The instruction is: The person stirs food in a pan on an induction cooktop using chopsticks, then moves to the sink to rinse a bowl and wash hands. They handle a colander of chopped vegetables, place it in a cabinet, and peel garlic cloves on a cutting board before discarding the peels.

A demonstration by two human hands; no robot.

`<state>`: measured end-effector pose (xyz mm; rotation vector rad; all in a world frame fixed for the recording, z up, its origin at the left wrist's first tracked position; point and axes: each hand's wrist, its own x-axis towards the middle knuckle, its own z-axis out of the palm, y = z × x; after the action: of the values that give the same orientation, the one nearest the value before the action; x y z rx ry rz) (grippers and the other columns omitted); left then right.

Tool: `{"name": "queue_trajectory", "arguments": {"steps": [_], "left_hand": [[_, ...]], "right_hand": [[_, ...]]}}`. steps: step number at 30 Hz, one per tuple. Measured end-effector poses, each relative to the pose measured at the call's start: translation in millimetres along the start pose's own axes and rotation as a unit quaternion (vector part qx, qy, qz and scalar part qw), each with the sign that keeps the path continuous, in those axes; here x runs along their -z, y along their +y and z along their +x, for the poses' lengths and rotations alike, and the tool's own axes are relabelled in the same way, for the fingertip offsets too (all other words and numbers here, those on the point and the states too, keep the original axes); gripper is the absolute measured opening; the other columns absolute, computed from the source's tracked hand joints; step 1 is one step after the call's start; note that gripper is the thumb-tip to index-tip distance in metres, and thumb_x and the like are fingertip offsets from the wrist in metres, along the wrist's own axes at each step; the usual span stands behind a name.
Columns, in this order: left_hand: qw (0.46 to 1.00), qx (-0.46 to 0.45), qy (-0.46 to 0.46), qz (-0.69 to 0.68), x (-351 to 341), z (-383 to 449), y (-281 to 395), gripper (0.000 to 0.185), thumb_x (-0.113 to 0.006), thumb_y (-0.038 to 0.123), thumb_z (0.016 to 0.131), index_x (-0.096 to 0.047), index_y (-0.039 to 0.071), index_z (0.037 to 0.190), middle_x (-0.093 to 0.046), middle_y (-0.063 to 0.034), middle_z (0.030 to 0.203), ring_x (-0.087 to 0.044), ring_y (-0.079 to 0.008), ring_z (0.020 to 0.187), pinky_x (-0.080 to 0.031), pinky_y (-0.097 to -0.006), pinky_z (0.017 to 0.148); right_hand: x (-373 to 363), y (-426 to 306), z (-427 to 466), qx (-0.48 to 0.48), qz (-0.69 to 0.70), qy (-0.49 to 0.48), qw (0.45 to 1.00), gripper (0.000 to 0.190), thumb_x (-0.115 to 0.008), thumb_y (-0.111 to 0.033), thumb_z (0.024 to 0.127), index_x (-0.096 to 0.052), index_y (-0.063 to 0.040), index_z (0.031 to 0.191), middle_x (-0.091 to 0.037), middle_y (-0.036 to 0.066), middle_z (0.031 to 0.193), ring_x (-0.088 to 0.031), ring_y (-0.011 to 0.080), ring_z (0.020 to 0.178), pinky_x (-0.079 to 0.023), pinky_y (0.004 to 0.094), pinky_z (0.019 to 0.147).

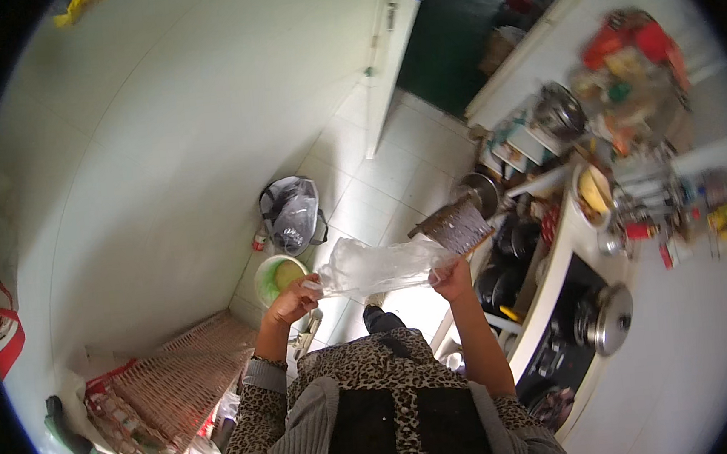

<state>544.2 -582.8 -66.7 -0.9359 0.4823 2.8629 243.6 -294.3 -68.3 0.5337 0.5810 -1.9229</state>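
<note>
A clear plastic bag (379, 267) is stretched out in front of me between both hands. My left hand (295, 298) grips its left end, close above a pale green bucket (262, 285) with something round and yellowish inside. At the bag's right end my right hand (452, 277) holds on with closed fingers. Just beyond that hand lies a dark, flat, box-like thing (456, 226), partly covered by the bag. Another bag (292, 216), dark and wrapped in clear plastic, rests on the floor by the wall.
On the right runs a counter with a gas hob (556, 353), a lidded pot (613, 319) and shelves of pans below. A wicker rack (189, 375) stands at the lower left. An open door (391, 45) and doorway are at the top. A small red-labelled bottle (259, 240) is near the wall.
</note>
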Motion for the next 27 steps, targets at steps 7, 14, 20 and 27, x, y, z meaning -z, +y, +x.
{"name": "queue_trajectory", "arguments": {"steps": [7, 14, 20, 27], "left_hand": [[0.998, -0.051, 0.037, 0.03, 22.5, -24.8, -30.1, 0.047, -0.065, 0.004, 0.08, -0.052, -0.003, 0.125, -0.054, 0.0003, 0.079, -0.042, -0.007, 0.06, -0.033, -0.0224, 0.053], [0.945, -0.083, 0.254, 0.19, 85.4, -47.6, -20.2, 0.043, -0.066, 0.019, 0.083, -0.059, 0.0, 0.122, -0.056, 0.003, 0.08, -0.044, -0.0064, 0.063, -0.037, -0.0216, 0.058], [0.818, -0.258, 0.502, -0.115, 258.4, -28.6, -67.5, 0.016, -0.052, 0.02, 0.097, -0.053, 0.013, 0.083, -0.043, 0.0047, 0.069, -0.033, -0.0068, 0.052, -0.028, -0.0243, 0.045], [0.807, -0.336, 0.312, -0.371, 424.4, -8.5, -109.5, 0.026, -0.044, 0.03, 0.102, -0.054, 0.013, 0.085, -0.048, 0.0025, 0.07, -0.037, -0.0073, 0.051, -0.027, -0.0219, 0.04]], "right_hand": [[-4.0, 30.2, 134.9, -0.185, -0.251, 0.12, 0.942, 0.038, -0.042, -0.039, 0.09, -0.063, -0.008, 0.088, -0.058, 0.005, 0.063, -0.047, 0.0173, 0.043, -0.032, 0.0306, 0.036], [0.8, 145.9, 239.0, -0.256, -0.175, 0.115, 0.944, 0.036, -0.045, -0.028, 0.088, -0.062, 0.002, 0.099, -0.059, 0.011, 0.069, -0.045, 0.0168, 0.045, -0.038, 0.0266, 0.043], [32.2, 232.8, 296.0, -0.334, -0.185, 0.087, 0.92, 0.027, -0.051, -0.021, 0.081, -0.064, -0.001, 0.094, -0.055, 0.005, 0.067, -0.054, 0.0176, 0.061, -0.045, 0.0306, 0.053], [96.9, 298.9, 333.5, -0.417, -0.469, -0.042, 0.777, 0.039, -0.071, -0.03, 0.081, -0.066, -0.003, 0.109, -0.068, 0.005, 0.093, -0.057, 0.0157, 0.068, -0.051, 0.0351, 0.065]]}}
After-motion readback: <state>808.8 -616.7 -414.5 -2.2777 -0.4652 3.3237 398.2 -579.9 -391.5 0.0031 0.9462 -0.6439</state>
